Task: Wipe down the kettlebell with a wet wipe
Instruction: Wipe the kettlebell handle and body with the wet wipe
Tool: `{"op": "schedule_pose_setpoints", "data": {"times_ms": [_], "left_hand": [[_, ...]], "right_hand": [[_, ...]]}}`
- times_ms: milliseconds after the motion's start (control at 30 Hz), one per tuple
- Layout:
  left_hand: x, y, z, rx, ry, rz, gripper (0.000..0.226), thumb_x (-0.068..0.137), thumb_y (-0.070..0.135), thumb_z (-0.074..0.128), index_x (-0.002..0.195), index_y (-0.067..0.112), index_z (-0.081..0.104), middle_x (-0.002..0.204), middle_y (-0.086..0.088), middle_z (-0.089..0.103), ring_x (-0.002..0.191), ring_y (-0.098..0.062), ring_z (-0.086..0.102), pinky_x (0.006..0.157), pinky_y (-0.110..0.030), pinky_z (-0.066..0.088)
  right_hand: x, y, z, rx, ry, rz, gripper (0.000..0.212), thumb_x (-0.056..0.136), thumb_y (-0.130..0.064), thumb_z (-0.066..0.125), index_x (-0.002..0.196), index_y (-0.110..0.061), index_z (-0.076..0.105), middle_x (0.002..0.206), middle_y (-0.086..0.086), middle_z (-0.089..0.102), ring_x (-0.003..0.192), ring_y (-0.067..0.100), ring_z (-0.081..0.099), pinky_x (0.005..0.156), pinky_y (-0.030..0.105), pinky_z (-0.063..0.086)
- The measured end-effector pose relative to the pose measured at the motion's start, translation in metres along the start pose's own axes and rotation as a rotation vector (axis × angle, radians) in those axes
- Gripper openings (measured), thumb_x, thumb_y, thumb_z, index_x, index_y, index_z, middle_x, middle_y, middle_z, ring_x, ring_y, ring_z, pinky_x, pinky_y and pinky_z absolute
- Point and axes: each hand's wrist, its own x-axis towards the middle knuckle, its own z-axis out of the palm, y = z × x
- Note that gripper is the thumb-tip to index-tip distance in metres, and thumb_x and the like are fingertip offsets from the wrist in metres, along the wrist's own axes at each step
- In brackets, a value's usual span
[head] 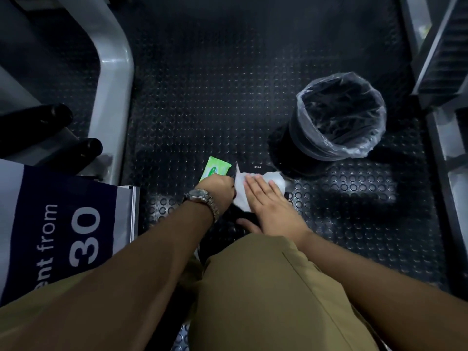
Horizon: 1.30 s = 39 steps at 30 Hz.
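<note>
Head view: dark kettlebell (254, 167) on studded floor (202, 97), mostly hidden under white wet wipe (276, 179). Right hand (268, 198) spread flat, pressing wipe onto kettlebell. Left hand (218, 188) curled at kettlebell's left; cannot tell what is gripped. Green wipe pack (215, 169) just left of kettlebell, lined bin (304, 145) right.

- Head view: my one camera, worn on the person's head, faces forward and steeply down onto the studded floor (228, 97).
- Wide-angle and near: left hand (217, 190) and right hand (272, 201) sit mid-frame, close below the lens.
</note>
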Motion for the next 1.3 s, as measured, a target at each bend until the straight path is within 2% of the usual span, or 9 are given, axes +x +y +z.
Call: {"op": "schedule_pose_setpoints", "data": {"times_ms": [267,433,567,733,900,1000,1133,1233,1300], "left_hand": [[-0.005,0.0,-0.005,0.053,0.013,0.047,0.035,0.11,0.03,0.041,0.131,0.014,0.063,0.126,-0.008,0.065,0.116,-0.028,0.061,0.092,-0.036,0.05],[-0.007,0.006,-0.007,-0.044,0.041,-0.001,0.034,0.11,0.019,0.037,0.122,0.005,0.066,0.121,-0.012,0.068,0.111,-0.028,0.064,0.087,-0.036,0.05],[-0.001,-0.001,0.001,-0.094,0.01,-0.008,0.035,0.108,0.033,0.043,0.123,0.009,0.065,0.118,-0.015,0.069,0.107,-0.032,0.065,0.075,-0.033,0.043],[-0.002,-0.001,-0.004,-0.122,-0.003,0.007,0.038,0.109,0.035,0.042,0.129,0.01,0.063,0.126,-0.013,0.065,0.117,-0.03,0.061,0.092,-0.037,0.048],[-0.005,-0.005,-0.005,-0.208,0.077,0.09,0.031,0.106,0.027,0.049,0.127,0.012,0.066,0.121,-0.006,0.067,0.112,-0.024,0.062,0.087,-0.031,0.045],[0.0,-0.009,0.001,-0.276,0.09,0.055,0.032,0.104,0.033,0.052,0.128,0.017,0.066,0.12,-0.007,0.069,0.111,-0.026,0.062,0.089,-0.033,0.048],[0.0,-0.009,0.001,-0.306,0.053,0.051,0.034,0.104,0.034,0.053,0.132,0.019,0.064,0.122,-0.007,0.069,0.113,-0.027,0.061,0.091,-0.036,0.051],[-0.003,-0.007,0.003,-0.322,0.075,0.023,0.03,0.103,0.026,0.051,0.127,0.017,0.068,0.116,-0.011,0.07,0.106,-0.029,0.063,0.081,-0.034,0.047],[-0.005,-0.007,0.005,-0.372,0.085,-0.013,0.027,0.101,0.02,0.051,0.119,0.014,0.07,0.111,-0.012,0.07,0.101,-0.031,0.064,0.075,-0.032,0.045]], "right_hand": [[0.014,0.008,-0.009,0.058,0.037,0.2,0.088,0.1,-0.071,0.03,0.165,-0.015,0.013,0.173,0.003,0.004,0.16,0.02,-0.003,0.129,0.04,0.0],[0.008,-0.007,0.001,0.022,-0.029,0.008,0.088,0.099,-0.069,0.033,0.165,-0.016,0.009,0.173,-0.001,-0.003,0.159,0.017,-0.012,0.129,0.044,0.001],[-0.024,0.015,0.001,0.063,0.038,0.075,0.085,0.101,-0.068,0.034,0.166,-0.018,0.01,0.173,-0.003,-0.003,0.159,0.015,-0.012,0.13,0.043,0.002],[0.009,0.003,-0.01,0.114,0.051,0.202,0.083,0.101,-0.068,0.034,0.165,-0.018,0.017,0.173,0.0,0.009,0.16,0.019,-0.001,0.129,0.038,-0.002],[0.002,0.0,-0.008,0.089,0.008,0.036,0.079,0.103,-0.063,0.037,0.165,-0.018,0.018,0.173,-0.003,0.009,0.159,0.012,-0.002,0.129,0.043,0.006],[-0.016,0.017,-0.008,0.173,0.064,0.127,0.079,0.103,-0.062,0.039,0.165,-0.02,0.015,0.173,-0.005,0.006,0.159,0.009,-0.005,0.13,0.038,0.003],[0.011,0.023,-0.022,0.171,0.027,0.261,0.076,0.102,-0.065,0.028,0.159,-0.015,0.035,0.167,0.003,0.03,0.157,0.021,0.021,0.128,0.036,0.014],[0.046,0.007,-0.036,0.107,-0.069,0.193,0.063,0.104,-0.061,0.03,0.137,-0.016,0.059,0.14,0.004,0.063,0.132,0.026,0.053,0.11,0.036,0.034],[0.056,-0.004,-0.044,0.119,-0.138,0.152,0.056,0.107,-0.056,0.029,0.125,-0.016,0.064,0.124,0.004,0.069,0.118,0.026,0.059,0.098,0.038,0.039]]}}
